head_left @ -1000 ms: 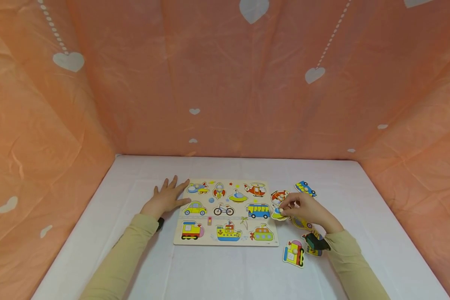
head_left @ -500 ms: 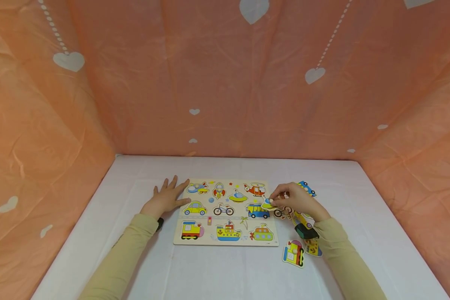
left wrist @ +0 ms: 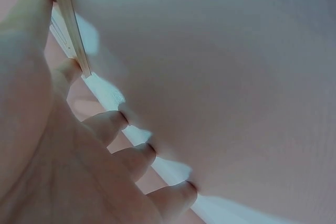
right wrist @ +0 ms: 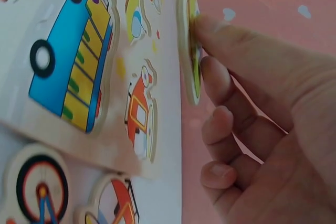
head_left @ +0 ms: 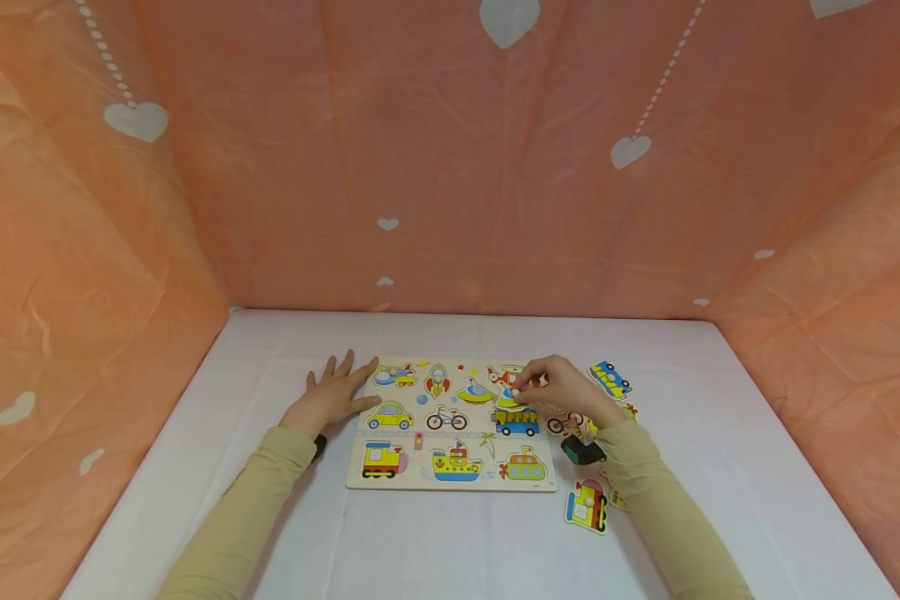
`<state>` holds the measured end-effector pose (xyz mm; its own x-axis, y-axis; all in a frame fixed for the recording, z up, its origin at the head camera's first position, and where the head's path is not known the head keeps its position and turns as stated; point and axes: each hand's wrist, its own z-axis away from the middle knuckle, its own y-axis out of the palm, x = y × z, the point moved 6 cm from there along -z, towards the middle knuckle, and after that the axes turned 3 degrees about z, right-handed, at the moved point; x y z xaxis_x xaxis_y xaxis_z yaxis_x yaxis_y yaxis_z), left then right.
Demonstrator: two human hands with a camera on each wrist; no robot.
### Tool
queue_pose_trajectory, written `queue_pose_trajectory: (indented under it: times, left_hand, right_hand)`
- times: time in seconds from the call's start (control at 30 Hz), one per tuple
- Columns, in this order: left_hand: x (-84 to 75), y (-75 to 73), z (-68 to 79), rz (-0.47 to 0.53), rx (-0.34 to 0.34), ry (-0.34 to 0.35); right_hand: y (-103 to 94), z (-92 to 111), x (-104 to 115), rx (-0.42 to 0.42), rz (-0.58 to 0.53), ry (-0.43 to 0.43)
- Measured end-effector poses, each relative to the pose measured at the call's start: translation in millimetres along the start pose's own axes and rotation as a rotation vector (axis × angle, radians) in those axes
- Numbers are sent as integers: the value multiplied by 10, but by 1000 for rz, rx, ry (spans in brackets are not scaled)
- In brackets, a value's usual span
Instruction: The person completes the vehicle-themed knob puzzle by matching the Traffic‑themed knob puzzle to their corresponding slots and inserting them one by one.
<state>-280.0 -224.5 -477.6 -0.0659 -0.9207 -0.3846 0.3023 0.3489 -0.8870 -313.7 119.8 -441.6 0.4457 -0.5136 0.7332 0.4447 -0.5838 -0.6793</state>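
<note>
A flat wooden peg puzzle board (head_left: 352,475) printed with vehicles lies on the white table. My right hand (head_left: 566,390) pinches the small knob of a flying saucer puzzle piece (head_left: 510,402) between thumb and fingertips. In the head view that piece overlaps the board between the helicopter and bus pictures. The right wrist view shows the saucer piece (right wrist: 189,51) edge-on, raised off the board. My left hand (head_left: 328,402) has its fingers spread at the board's left side. Its thumb and index finger touch the board's edge (left wrist: 68,19), while the other fingertips rest on the table.
Loose puzzle pieces lie right of the board: a bus (head_left: 611,381), a bicycle (head_left: 565,423) and a train (head_left: 587,506). Others are partly hidden under my right forearm. A helicopter piece (right wrist: 121,203) shows near the board's edge. Orange cloth walls (head_left: 450,250) surround the table.
My right hand has carried the saucer piece leftward and slightly away from me, from beside the board to over its upper right part. The left hand stays in place.
</note>
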Motion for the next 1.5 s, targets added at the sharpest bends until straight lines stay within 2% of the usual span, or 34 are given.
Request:
queue_pose_trajectory:
  times: [0.6,1.0,1.33,1.5]
  left_hand:
    - [-1,2,-3,5,11,-6]
    - [-29,-24,22,12,-1,-3]
    - [-31,-21,19,10,-5,-2]
    - [-23,-8,10,13,-5,-2]
  right_hand:
    - [196,-295,126,-12,1,13]
    - [310,-409,97,-33,-23,64]
    - [419,-467,39,-9,-39,165]
    - [444,-474,19,-4,-57,173]
